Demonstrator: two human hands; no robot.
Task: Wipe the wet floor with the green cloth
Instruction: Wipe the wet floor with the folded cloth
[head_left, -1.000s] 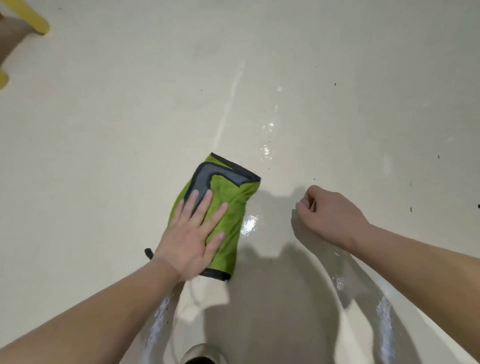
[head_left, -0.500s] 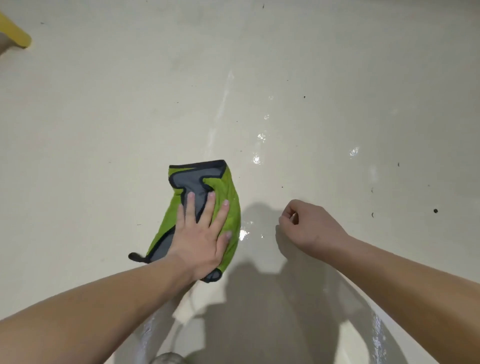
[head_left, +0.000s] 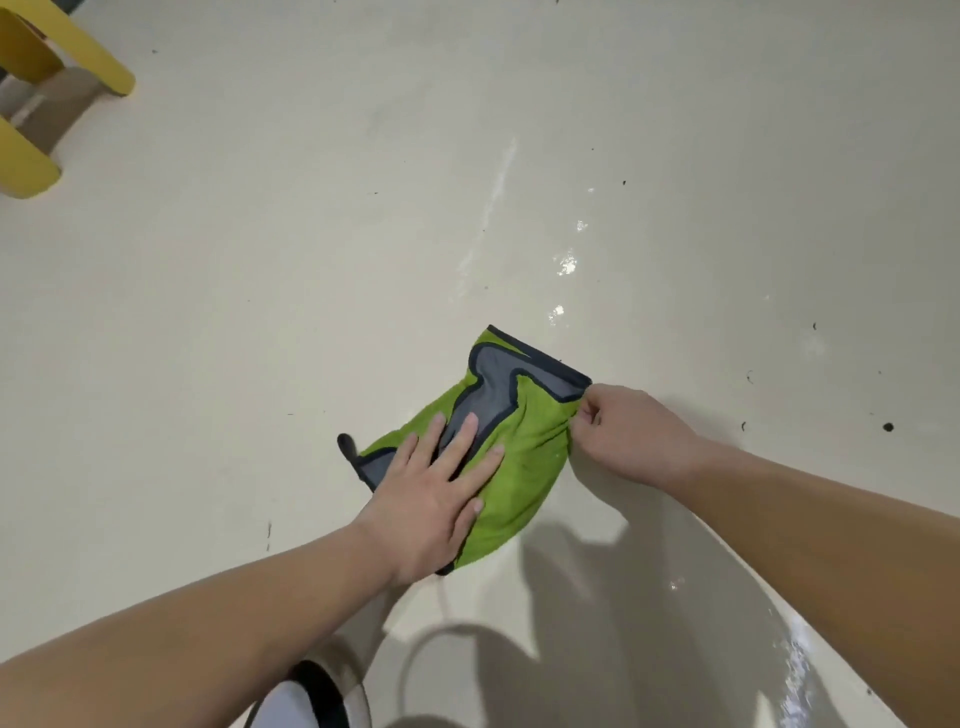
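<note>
Head view: the green cloth lies crumpled on the pale floor, right of centre and near the person. Its grey panel and dark trim face up.

Left hand: laid flat on the near-left part of the cloth, fingers extended and slightly spread, pressing down and gripping nothing.

Right hand: at the cloth's right edge, fingers curled inward, thumb and forefinger apparently pinching the corner by the dark trim. The contact point itself is partly hidden, so the pinch is a judgement.

Task progress: wiping is under way but incomplete. Glossy wet spots remain on the floor just beyond the far edge of the cloth, and a shiny wet film shows at the near right, below the right forearm. The floor to the left looks matt and dry. Remaining work, as judged: pass the cloth over the far spots and the near-right film.

Containers: none visible. A yellow stool stands at the far left, well apart from the cloth. A shoe shows at the near edge.
</note>
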